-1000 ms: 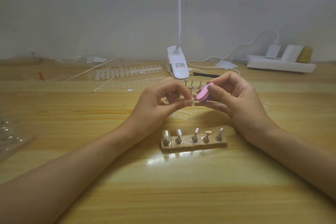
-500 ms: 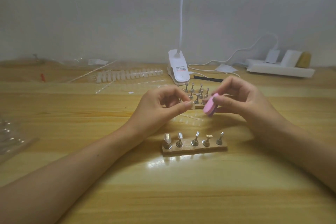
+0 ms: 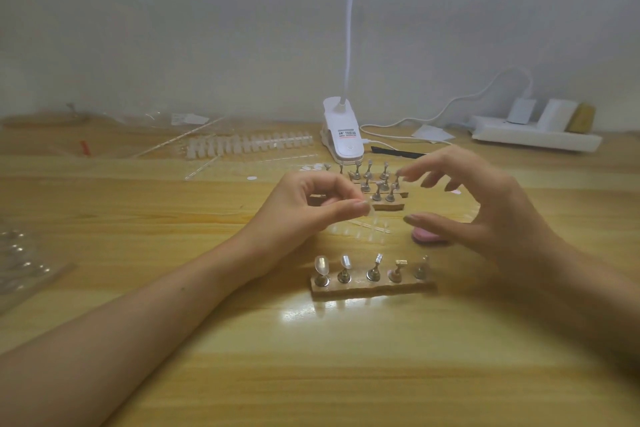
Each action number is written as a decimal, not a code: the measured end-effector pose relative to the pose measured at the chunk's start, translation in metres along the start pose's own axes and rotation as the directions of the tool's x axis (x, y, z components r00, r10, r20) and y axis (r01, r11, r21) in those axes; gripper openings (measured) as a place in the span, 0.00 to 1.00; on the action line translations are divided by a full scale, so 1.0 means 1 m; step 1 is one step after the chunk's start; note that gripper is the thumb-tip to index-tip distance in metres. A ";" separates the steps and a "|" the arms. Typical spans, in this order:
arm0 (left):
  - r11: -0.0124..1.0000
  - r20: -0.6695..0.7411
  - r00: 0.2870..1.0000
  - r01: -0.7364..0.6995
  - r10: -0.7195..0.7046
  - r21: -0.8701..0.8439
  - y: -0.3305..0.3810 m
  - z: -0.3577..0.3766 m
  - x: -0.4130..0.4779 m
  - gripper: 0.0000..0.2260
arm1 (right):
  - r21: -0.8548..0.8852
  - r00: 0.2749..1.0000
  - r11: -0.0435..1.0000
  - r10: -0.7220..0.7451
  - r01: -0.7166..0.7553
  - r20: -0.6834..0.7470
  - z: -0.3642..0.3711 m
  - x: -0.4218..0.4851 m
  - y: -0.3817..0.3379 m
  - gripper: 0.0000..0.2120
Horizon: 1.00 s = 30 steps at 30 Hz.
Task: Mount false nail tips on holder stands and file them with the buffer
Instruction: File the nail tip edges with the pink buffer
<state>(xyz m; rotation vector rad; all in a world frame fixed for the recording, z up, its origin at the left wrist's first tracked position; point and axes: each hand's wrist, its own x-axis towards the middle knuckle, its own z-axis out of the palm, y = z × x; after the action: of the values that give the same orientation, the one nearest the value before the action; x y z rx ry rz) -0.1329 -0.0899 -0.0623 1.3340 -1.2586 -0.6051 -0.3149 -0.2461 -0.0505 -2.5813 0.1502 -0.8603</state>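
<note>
My left hand (image 3: 308, 204) pinches a small clear nail tip (image 3: 371, 215) between thumb and forefinger, above the table's middle. To its right my right hand (image 3: 485, 208) hovers with fingers spread and holds nothing. The pink buffer (image 3: 427, 236) lies flat on the table under that hand's thumb. In front of both hands stands a wooden holder strip (image 3: 372, 286) with several metal stands; the two leftmost carry clear nail tips (image 3: 322, 265). A second group of holder stands (image 3: 377, 185) sits behind the hands.
A strip of clear nail tips (image 3: 360, 229) lies between the hands. At the back are a rack of white nail tips (image 3: 247, 146), a white clip lamp (image 3: 343, 135), a power strip (image 3: 535, 137) with cables, and clear packaging (image 3: 20, 260) at left.
My right hand lowered the pink buffer to the table and let go of it, then opened its fingers. My left hand kept its pinch on the nail tip.
</note>
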 end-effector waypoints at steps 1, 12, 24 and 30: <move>1.000 0.020 1.000 0.000 0.000 -0.015 0.000 0.000 0.000 0.04 | 0.015 0.998 0.998 -0.065 0.065 -0.006 0.002 0.001 -0.007 0.19; 0.994 0.200 0.979 0.048 -0.028 -0.100 0.014 0.004 -0.005 0.03 | -0.158 0.972 0.965 -0.221 0.207 -0.077 0.006 0.005 -0.045 0.10; 0.888 0.237 0.949 0.082 -0.208 0.452 0.034 0.003 -0.017 0.26 | 0.180 0.992 0.976 0.128 -0.122 -0.021 -0.003 -0.006 -0.040 0.09; 0.910 0.134 0.985 0.046 -0.110 0.411 0.023 0.017 -0.028 0.20 | 0.190 0.987 0.969 0.156 -0.159 0.032 0.010 -0.014 -0.036 0.04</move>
<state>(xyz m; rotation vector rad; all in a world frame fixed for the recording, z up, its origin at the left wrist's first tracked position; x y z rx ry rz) -0.1633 -0.0657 -0.0539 1.7157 -1.5211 -0.5260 -0.3210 -0.2068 -0.0507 -2.3599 0.2512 -0.7556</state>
